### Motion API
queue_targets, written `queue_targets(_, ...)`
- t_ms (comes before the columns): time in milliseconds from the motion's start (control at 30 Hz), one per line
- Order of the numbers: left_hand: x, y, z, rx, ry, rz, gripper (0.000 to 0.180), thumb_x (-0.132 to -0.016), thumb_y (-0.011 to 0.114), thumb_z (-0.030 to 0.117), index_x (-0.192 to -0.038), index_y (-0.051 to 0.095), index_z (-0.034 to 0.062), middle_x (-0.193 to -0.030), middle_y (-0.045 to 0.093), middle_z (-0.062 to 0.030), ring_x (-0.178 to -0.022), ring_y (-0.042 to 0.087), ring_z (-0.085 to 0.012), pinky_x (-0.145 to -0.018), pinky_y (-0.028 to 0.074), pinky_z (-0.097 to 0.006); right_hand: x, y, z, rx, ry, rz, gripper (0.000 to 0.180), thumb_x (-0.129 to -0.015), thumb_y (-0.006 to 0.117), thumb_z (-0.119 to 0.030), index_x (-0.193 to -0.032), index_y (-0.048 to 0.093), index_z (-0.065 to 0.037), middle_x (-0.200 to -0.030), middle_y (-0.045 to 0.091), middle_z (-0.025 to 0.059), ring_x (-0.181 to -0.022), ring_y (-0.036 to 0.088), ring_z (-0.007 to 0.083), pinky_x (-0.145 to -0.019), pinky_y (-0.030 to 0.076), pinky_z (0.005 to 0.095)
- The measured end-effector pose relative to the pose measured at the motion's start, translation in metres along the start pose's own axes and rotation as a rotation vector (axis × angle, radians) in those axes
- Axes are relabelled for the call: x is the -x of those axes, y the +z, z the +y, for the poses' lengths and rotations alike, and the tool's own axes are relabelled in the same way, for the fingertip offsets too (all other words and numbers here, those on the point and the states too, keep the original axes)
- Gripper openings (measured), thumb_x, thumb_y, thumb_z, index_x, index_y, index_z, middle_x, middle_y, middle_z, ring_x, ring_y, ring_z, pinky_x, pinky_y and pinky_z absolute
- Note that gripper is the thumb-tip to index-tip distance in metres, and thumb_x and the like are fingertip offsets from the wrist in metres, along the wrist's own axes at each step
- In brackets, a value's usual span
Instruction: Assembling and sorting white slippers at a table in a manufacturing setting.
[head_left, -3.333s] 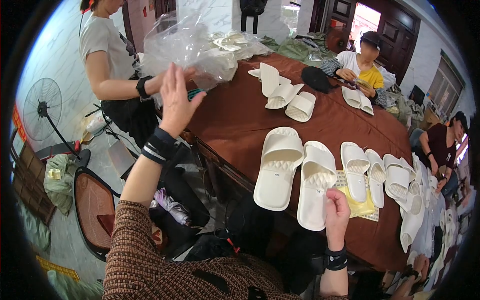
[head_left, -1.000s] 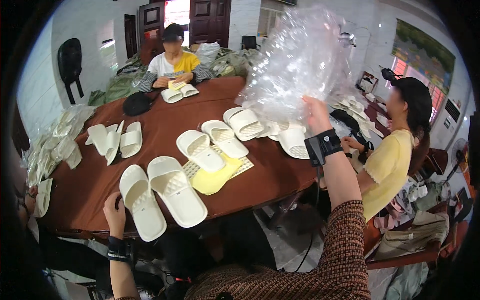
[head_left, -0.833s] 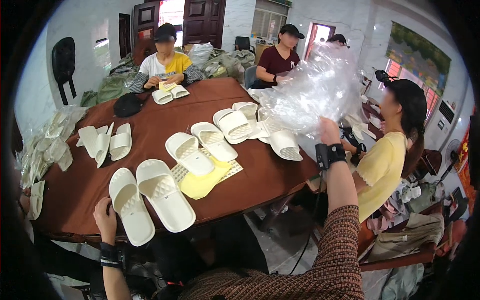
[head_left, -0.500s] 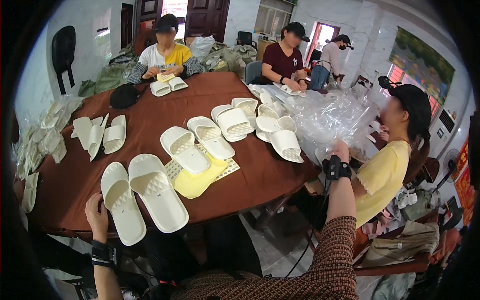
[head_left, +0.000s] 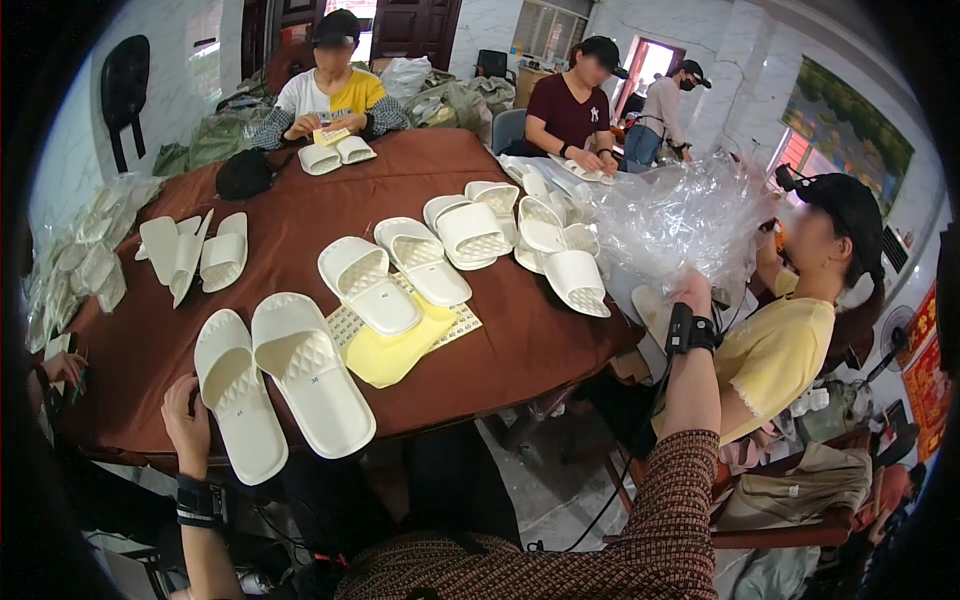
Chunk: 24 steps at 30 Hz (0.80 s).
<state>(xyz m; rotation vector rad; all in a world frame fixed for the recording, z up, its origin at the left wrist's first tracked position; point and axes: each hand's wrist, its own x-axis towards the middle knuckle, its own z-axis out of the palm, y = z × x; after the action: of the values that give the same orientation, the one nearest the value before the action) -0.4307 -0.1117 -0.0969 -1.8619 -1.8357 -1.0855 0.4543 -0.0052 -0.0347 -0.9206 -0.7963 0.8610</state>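
Observation:
At the table's near edge, my left hand [head_left: 187, 428] rests with fingers curled beside a white slipper [head_left: 240, 410]; nothing shows in it. A second white slipper [head_left: 315, 385] lies just right of that one. My right arm reaches out to the right, where my right hand [head_left: 692, 290] closes on the edge of a heap of clear plastic bags [head_left: 665, 230]; its fingertips are partly hidden. Farther in are a pair of white slippers [head_left: 375, 300] on a yellow sheet [head_left: 385, 360] and a sticker sheet [head_left: 458, 325]. More white slippers [head_left: 470, 235] stand behind them.
White slippers [head_left: 225, 255] and bagged slippers [head_left: 85, 245] lie at left on the brown cloth [head_left: 290, 215], near a black cap [head_left: 243, 177]. Co-workers sit at the far side; one in yellow [head_left: 780, 340] sits close at right. Another person's hand [head_left: 65, 368] is at the left edge.
My right hand has shifted slightly right and up at the bags. The bags have risen on the right, where the co-worker in yellow has raised an arm. Another person's hand has appeared at the left edge.

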Motion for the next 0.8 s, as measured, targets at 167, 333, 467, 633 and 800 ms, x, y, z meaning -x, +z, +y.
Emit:
queue_targets(167,0.002,-0.007,0.002,-0.026,-0.001,-0.006,0.026,-0.082,0.06,0.002,-0.108,0.063,0.0049,-0.117,0.063,-0.0127,-0.111,0.056,-0.0324,-0.097,0.04,-0.042,0.02,0.029,0.008,-0.014,-0.004,0.161,0.018,-0.092,0.055,-0.022,-0.101,0.06,-0.007,-0.09,0.062,0.0059,-0.08,0.06,0.0204,-0.073,0.051,0.0367)
queue_targets(333,0.001,-0.001,-0.003,-0.026,0.002,-0.02,0.026,-0.083,0.06,0.002,-0.108,0.062,0.005,-0.118,0.063,-0.013,-0.112,0.055,-0.0324,-0.098,0.04,-0.042,-0.003,-0.008,0.005,-0.075,-0.071,0.175,0.013,-0.09,0.058,-0.018,-0.099,0.06,-0.008,-0.088,0.06,0.0032,-0.078,0.059,0.0163,-0.07,0.05,0.0328)
queue_targets(467,0.0,0.001,-0.002,-0.029,-0.003,-0.025,0.027,-0.083,0.06,0.003,-0.109,0.062,0.005,-0.118,0.062,-0.0131,-0.113,0.055,-0.0323,-0.098,0.039,-0.042,-0.005,-0.027,-0.021,-0.1,-0.145,0.281,0.015,-0.09,0.062,-0.019,-0.099,0.061,-0.007,-0.09,0.062,0.003,-0.078,0.059,0.0157,-0.064,0.048,0.0312)
queue_targets(633,0.002,-0.002,-0.003,-0.054,-0.012,-0.026,0.026,-0.083,0.06,0.004,-0.11,0.062,0.0051,-0.118,0.062,-0.0125,-0.114,0.055,-0.0316,-0.099,0.039,-0.042,0.022,-0.004,-0.033,-0.146,-0.2,0.467,0.027,-0.089,0.067,-0.029,-0.105,0.062,-0.007,-0.091,0.063,0.0024,-0.072,0.058,0.0168,-0.057,0.045,0.033)
queue_targets(800,0.0,-0.002,-0.001,-0.034,-0.011,-0.038,0.026,-0.084,0.06,0.005,-0.11,0.062,0.0052,-0.118,0.062,-0.0118,-0.113,0.055,-0.0309,-0.098,0.039,-0.041,0.044,0.028,-0.03,-0.122,-0.251,0.598,0.041,-0.089,0.061,-0.043,-0.112,0.058,-0.009,-0.098,0.061,0.0032,-0.079,0.057,0.0171,-0.066,0.047,0.0344)
